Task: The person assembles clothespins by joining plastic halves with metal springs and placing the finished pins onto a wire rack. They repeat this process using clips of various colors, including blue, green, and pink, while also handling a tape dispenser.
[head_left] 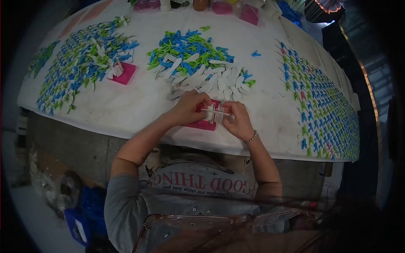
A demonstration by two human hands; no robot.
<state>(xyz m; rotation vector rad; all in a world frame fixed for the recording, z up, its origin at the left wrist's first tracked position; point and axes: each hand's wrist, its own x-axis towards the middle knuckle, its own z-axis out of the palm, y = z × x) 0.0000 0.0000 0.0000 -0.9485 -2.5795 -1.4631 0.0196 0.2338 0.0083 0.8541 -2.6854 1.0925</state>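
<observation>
Closest to the lens, noted a clear pink-rimmed edge (198, 218) and a grey printed shirt (198, 185), with both forearms stretched from there onto a table (126, 111) under white cloth. Found the left hand (188, 109) curled over a pink block (203, 125) at the near edge of the table, fingers closed narrow on one end of a white strip (215, 112). Found the right hand (238, 121), bracelet (252, 137) at the wrist, pinching the other end, thumb and fingers close together. Saw the strip held level across the top of the block, touching it or just above it; could not tell which.

Just beyond the hands, marked a heap of white strips (211, 80), backed by a heap of blue and green clips (185, 48). Farther left, logged a second pink block (125, 74) beside a spread of clips (80, 63). To the right, logged rows of clips (325, 122) laid in order. At the far edge, logged jars and pink tubs (147, 5).

Judged the step as seating one strip on the block, about midway through that fit. Judged the next move as needing both ends level, an even press downward, and a firm hold on the block against any slide toward the table's edge.
</observation>
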